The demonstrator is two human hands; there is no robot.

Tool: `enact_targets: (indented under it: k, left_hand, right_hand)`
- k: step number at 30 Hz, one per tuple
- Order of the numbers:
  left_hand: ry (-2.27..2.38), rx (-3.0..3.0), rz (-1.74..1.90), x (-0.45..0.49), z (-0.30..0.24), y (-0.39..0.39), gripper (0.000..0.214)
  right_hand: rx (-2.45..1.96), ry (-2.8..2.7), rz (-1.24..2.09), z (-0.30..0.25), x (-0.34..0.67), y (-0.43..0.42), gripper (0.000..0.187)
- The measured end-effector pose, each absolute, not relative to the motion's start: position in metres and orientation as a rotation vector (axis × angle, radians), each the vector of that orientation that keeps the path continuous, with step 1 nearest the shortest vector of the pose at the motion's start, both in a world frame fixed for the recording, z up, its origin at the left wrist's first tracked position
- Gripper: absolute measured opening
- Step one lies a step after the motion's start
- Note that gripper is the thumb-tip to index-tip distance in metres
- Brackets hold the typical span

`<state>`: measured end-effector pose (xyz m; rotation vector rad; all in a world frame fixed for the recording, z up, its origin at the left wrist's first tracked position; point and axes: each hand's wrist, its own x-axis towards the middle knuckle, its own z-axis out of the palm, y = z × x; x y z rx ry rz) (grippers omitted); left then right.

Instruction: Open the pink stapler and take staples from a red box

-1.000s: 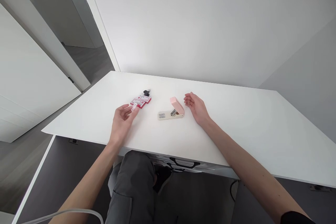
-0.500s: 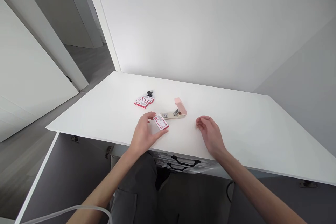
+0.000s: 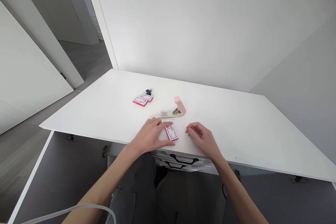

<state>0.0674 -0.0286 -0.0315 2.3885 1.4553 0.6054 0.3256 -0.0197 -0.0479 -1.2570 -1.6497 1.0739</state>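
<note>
A small red-and-white box lies near the front edge of the white tabletop. My left hand grips it from the left, with thumb and forefinger at its opposite ends. My right hand hovers a little to the right of the box, its fingers loosely curled and nothing visible in them. Just behind the box sits a stapler with a cream base. Its pink top is swung up at the right end, baring the metal magazine.
Farther back on the left, two more red-and-white boxes overlap, with a small black object behind them. The tabletop meets a white wall. Drawers with black handles sit below its front edge.
My left hand has lowered the box toward the front edge and slightly right. My right hand has come left, closer to the box. The camera view has shifted slightly.
</note>
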Motion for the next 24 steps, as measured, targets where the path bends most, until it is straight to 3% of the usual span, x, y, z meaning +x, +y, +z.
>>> enact_targets:
  k: [2,10,15,24]
  left_hand:
    - [1.449,2.391,0.575,0.0653,-0.0299,-0.0274,0.072]
    - [1.553,2.350,0.628,0.0689,-0.0292,-0.0280,0.085]
    - [1.440,2.337,0.647,0.0630,-0.0301,-0.0264,0.048]
    - [1.487,2.259,0.780,0.0661,-0.0350,-0.0282,0.045]
  right_hand:
    - [-1.255,-1.664,1.075,-0.0472,0.3257,-0.0202,0.029]
    - [-1.254,-1.667,1.086,-0.0451,0.3252,-0.0199,0.024]
    - [-1.246,-1.693,1.090,-0.0432,0.3261,-0.0208,0.023]
    - [-1.122,-1.818,1.156,-0.0381,0.3287,-0.0231,0.020]
